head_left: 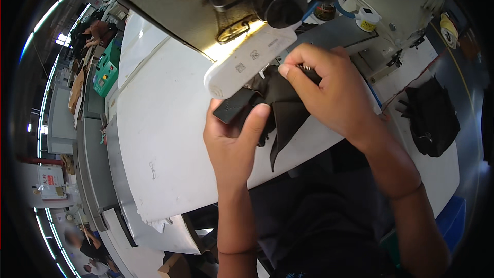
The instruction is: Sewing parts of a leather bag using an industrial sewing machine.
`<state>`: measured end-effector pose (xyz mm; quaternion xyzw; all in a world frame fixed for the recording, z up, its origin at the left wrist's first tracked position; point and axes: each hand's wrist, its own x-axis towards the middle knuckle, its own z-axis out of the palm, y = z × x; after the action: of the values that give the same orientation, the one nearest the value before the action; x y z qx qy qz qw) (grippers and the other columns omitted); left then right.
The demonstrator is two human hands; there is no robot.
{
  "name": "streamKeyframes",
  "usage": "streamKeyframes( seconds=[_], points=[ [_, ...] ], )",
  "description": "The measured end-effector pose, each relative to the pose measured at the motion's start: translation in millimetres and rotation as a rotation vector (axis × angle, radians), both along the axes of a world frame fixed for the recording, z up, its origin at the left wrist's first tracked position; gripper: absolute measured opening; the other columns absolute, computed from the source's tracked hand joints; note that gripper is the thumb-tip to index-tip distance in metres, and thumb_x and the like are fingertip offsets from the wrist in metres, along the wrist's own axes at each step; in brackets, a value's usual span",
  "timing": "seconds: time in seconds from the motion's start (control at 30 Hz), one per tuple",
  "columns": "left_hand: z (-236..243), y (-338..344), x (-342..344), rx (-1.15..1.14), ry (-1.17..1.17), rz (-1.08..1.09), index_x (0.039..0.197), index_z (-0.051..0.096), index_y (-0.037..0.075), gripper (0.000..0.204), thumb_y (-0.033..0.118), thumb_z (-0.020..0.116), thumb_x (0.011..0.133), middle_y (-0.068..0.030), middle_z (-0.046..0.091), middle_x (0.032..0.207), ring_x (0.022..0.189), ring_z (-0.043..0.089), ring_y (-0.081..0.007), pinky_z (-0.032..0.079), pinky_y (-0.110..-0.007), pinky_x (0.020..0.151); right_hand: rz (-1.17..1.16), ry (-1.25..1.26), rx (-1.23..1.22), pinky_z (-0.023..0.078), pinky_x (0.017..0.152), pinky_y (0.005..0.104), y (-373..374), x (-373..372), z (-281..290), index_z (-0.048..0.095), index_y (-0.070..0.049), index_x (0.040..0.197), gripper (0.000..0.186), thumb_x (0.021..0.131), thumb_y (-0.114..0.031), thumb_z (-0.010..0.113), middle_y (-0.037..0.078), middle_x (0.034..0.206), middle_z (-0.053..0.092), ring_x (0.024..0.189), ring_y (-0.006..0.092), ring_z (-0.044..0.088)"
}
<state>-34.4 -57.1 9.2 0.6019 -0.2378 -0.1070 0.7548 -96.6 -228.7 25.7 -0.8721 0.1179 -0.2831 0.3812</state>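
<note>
1. While the left hand holds the near side of a dark fabric piece at the centre of the frame, its thumb and fingers stand partly apart, curled around the bunched cloth and a flat black rectangular piece.
2. Right of centre, the right hand has its thumb and index finger closed in a pinch at the fabric's upper edge, beside a zipper's metal teeth; the other fingers are folded in.
3. Between the hands, the fabric hangs in a pointed flap toward the bottom of the frame, over the white worktop.
4. Across the top stands a sewing machine, with a lit lamp beneath it and a white round-ended bar just above the left hand.
5. At the right of the frame lies a crumpled black fabric item, well apart from the hands.
6. At upper left are a green box-shaped device and a person bending forward; another person shows at lower left.
</note>
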Motion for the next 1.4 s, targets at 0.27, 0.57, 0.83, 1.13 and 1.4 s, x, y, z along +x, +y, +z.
streamKeyframes(
  seconds=[0.27, 0.57, 0.83, 1.13, 1.4],
  points=[
    [-20, -22, 6, 0.026, -0.140, 0.193, 0.123, 0.060, -0.005, 0.026, 0.009, 0.067, 0.101, -0.0093, 0.066, 0.117, 0.108, 0.062, -0.0130, 0.049, -0.029, 0.098, 0.010, -0.235, -0.047, 0.043, 0.081, 0.0405, 12, -5, -19, 0.064, -0.006, 0.089, 0.010, 0.094, -0.013, 0.068, 0.007, 0.072, 0.065, 0.070, 0.0305, 0.061],
    [-19, -28, 4, -0.012, -0.063, 0.246, 0.118, 0.066, -0.003, 0.022, 0.012, 0.066, 0.102, -0.0085, 0.066, 0.112, 0.104, 0.061, -0.0116, 0.048, -0.028, 0.095, 0.049, -0.057, -0.124, 0.042, 0.076, 0.0385, 3, -4, -13, 0.065, -0.008, 0.085, 0.018, 0.094, -0.022, 0.071, 0.005, 0.068, 0.063, 0.070, 0.0275, 0.059],
    [-18, -32, 8, 0.019, 0.128, 0.285, 0.116, 0.068, -0.002, 0.025, 0.015, 0.071, 0.098, -0.0098, 0.068, 0.114, 0.103, 0.062, -0.0141, 0.049, -0.030, 0.093, 0.013, -0.202, -0.252, 0.039, 0.080, 0.0400, 1, 15, -12, 0.059, -0.010, 0.075, 0.020, 0.088, -0.019, 0.073, 0.003, 0.069, 0.062, 0.075, 0.0257, 0.058],
    [-14, -30, 15, -0.101, 0.294, 0.186, 0.121, 0.059, -0.001, 0.027, 0.013, 0.067, 0.100, -0.0081, 0.069, 0.105, 0.094, 0.066, -0.0124, 0.053, -0.027, 0.087, 0.001, -0.141, -0.187, 0.039, 0.082, 0.0403, -2, 22, -10, 0.058, -0.010, 0.072, 0.022, 0.087, -0.017, 0.072, 0.002, 0.067, 0.060, 0.076, 0.0252, 0.058],
    [-22, -30, 18, -0.088, 0.237, 0.185, 0.122, 0.058, -0.002, 0.028, 0.014, 0.068, 0.101, -0.0099, 0.069, 0.108, 0.096, 0.067, -0.0136, 0.055, -0.028, 0.088, -0.001, -0.129, -0.162, 0.040, 0.084, 0.0411, -5, 24, -10, 0.058, -0.009, 0.071, 0.021, 0.087, -0.017, 0.070, 0.004, 0.066, 0.060, 0.074, 0.0264, 0.058]
  ],
)
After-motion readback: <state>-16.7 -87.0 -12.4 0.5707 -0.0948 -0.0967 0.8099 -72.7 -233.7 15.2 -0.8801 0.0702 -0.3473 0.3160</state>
